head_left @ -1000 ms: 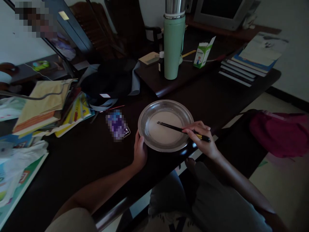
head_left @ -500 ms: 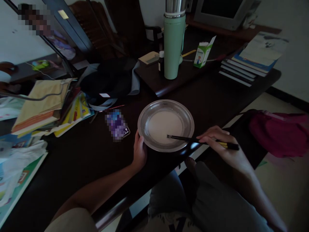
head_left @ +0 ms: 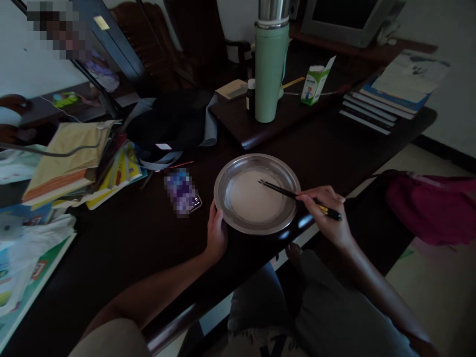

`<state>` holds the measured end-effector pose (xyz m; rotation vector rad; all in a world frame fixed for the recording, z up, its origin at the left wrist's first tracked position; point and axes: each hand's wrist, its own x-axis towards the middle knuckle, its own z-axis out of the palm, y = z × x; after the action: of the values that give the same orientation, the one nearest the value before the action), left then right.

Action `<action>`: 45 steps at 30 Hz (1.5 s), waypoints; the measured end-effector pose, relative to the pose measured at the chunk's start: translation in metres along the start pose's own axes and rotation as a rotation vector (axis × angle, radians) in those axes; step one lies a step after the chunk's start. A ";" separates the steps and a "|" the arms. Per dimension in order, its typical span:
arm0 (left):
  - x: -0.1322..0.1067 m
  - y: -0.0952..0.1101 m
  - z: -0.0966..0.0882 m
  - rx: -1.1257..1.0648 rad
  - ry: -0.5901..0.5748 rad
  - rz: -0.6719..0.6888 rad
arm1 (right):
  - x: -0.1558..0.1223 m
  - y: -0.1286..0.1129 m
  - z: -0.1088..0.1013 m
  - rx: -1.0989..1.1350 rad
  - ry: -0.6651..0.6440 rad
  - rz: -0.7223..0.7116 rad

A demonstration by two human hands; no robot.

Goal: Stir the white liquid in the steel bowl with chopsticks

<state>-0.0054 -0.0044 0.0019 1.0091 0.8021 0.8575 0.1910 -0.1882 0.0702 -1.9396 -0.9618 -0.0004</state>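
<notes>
A round metal plate (head_left: 223,186) filled with a pale liquid sits near the front edge of a dark table (head_left: 327,148). My left hand (head_left: 216,230) grips the plate's near-left rim with curled fingers. My right hand (head_left: 327,213) is closed on a pair of black chopsticks (head_left: 284,192), whose tips rest in the liquid toward the plate's right side.
A phone (head_left: 182,192) lies just left of the plate. Behind stand a green flask (head_left: 270,69), a small carton (head_left: 316,84) and a dark bottle (head_left: 251,96). Stacked books (head_left: 394,94) lie at the far right, papers and books (head_left: 74,163) at the left, a red bag (head_left: 431,208) on the right.
The chopstick tips swept from the plate's far left to its near side as my right hand pulled back, then returned up to the right side. My left hand stayed on the rim.
</notes>
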 end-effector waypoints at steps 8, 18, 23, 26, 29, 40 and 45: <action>0.001 -0.001 -0.002 0.025 -0.031 0.032 | -0.012 -0.012 -0.040 0.089 -0.096 0.039; 0.001 -0.002 -0.003 -0.011 -0.023 0.006 | -0.010 -0.015 0.003 0.074 -0.186 -0.069; 0.002 -0.003 -0.004 0.007 -0.035 0.013 | -0.003 -0.006 0.019 -0.019 -0.074 -0.075; 0.002 -0.003 -0.003 0.021 -0.038 0.025 | -0.003 -0.004 0.010 -0.070 0.007 -0.052; 0.001 -0.002 -0.002 0.025 -0.029 0.019 | -0.005 -0.006 -0.009 -0.053 0.043 -0.002; 0.001 -0.001 0.000 -0.007 -0.009 0.009 | -0.014 -0.018 -0.022 0.141 -0.186 0.011; 0.001 -0.001 0.000 -0.021 0.003 -0.005 | -0.005 -0.013 0.010 0.084 -0.151 -0.081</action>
<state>-0.0053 -0.0038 0.0006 0.9874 0.7965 0.8621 0.1758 -0.1806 0.0719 -1.8424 -1.1221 0.1397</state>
